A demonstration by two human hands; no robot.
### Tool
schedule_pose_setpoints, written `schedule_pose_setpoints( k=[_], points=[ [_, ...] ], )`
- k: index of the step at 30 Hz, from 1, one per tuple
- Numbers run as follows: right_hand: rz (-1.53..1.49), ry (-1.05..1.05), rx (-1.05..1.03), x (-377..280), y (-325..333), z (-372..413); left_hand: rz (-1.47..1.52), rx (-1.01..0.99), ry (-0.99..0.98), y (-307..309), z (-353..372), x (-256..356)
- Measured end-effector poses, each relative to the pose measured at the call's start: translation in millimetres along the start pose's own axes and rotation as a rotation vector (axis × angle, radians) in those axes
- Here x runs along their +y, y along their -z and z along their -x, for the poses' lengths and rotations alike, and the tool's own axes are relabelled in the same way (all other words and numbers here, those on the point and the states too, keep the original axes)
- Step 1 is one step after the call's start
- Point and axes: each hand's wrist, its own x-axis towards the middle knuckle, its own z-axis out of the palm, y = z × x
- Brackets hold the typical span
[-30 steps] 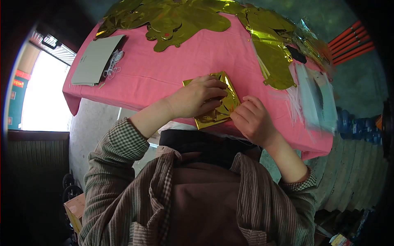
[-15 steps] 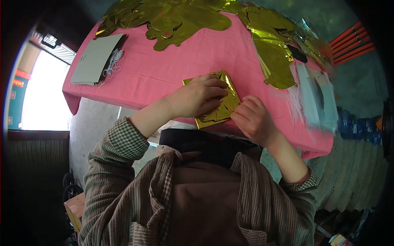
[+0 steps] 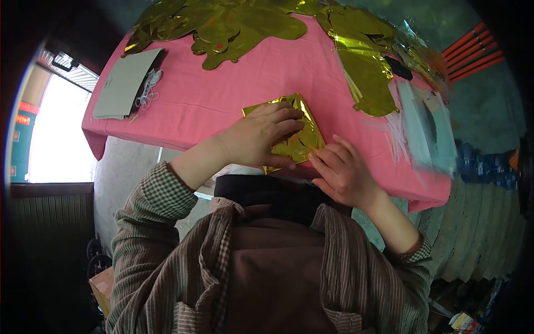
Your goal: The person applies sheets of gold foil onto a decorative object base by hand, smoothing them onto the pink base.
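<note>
A folded gold foil sheet point(image 3: 295, 146) lies near the front edge of the pink-covered table. My left hand point(image 3: 261, 131) rests on top of it, palm down with fingers spread, and hides much of its left half. My right hand point(image 3: 344, 172) is at the foil's lower right edge. Its fingers are bent and the thumb stands apart below them, with the fingertips touching or very close to the foil's edge. Whether they pinch a thin bit of foil is hard to make out.
Large gold foil shapes point(image 3: 261, 33) cover the far side of the pink table point(image 3: 200, 106). Grey cardboard sheets point(image 3: 122, 83) and a white string bundle point(image 3: 149, 89) lie at left. Clear plastic sleeves point(image 3: 420, 131) lie at right, near a black item point(image 3: 399, 68).
My right hand has loosened, its thumb and fingers now further apart. My left thumb has spread down toward the foil's near edge. The whole view has shifted slightly.
</note>
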Motion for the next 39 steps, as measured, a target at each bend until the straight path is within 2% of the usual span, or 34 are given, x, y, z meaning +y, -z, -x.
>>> schedule_pose_setpoints(
  k=[4, 6, 7, 9, 10, 12, 13, 16, 22, 29, 31, 35, 37, 39],
  points=[
    [-0.152, -0.063, 0.031, 6.1, 0.3, 9.2, -0.081, 0.051, -0.018, -6.0, 2.4, 0.9],
    [-0.424, -0.153, 0.080, 16.2, -3.2, 19.0, -0.076, 0.047, -0.014, -6.3, 2.8, 2.2],
    [-0.423, -0.156, 0.082, 18.4, -4.2, 22.7, -0.074, 0.040, -0.008, -4.9, 2.4, 2.9],
    [-0.657, -0.373, 0.159, 22.0, -4.1, 26.9, -0.076, 0.035, -0.005, -3.3, 1.6, 3.3],
    [-0.654, -0.374, 0.161, 21.9, -3.7, 25.9, -0.078, 0.026, -0.005, -3.0, 1.8, 3.4],
    [-0.459, -0.301, 0.117, 18.8, -4.4, 20.1, -0.081, 0.016, -0.006, -2.7, 1.8, 3.2],
    [-0.459, -0.302, 0.119, 15.0, -4.4, 16.1, -0.080, 0.014, -0.010, -2.8, 1.7, 2.9],
    [-0.172, -0.135, -0.117, 4.4, -6.2, 8.3, -0.076, 0.007, -0.014, -2.4, 1.4, 2.3],
    [0.010, -0.087, -0.145, 2.4, -9.6, 8.1, -0.011, -0.030, -0.015, 4.0, -0.2, 1.1],
    [0.028, -0.063, -0.114, 4.6, -7.4, 2.1, 0.136, -0.036, -0.041, 6.0, 1.9, -6.8],
    [-0.092, -0.094, -0.056, 3.2, -7.9, -5.1, 0.115, -0.017, -0.048, 6.6, 1.3, -4.9],
    [-0.139, -0.156, -0.048, -4.5, -15.6, -20.6, 0.074, 0.024, -0.081, 4.0, 1.1, -6.6],
    [0.067, -0.174, -0.128, -5.3, -25.9, -20.5, 0.100, 0.001, -0.063, 5.7, 0.9, -5.7],
    [0.092, -0.165, -0.133, -3.6, -30.7, -19.6, 0.130, -0.022, -0.047, 6.0, 2.0, -5.5]
  ],
)
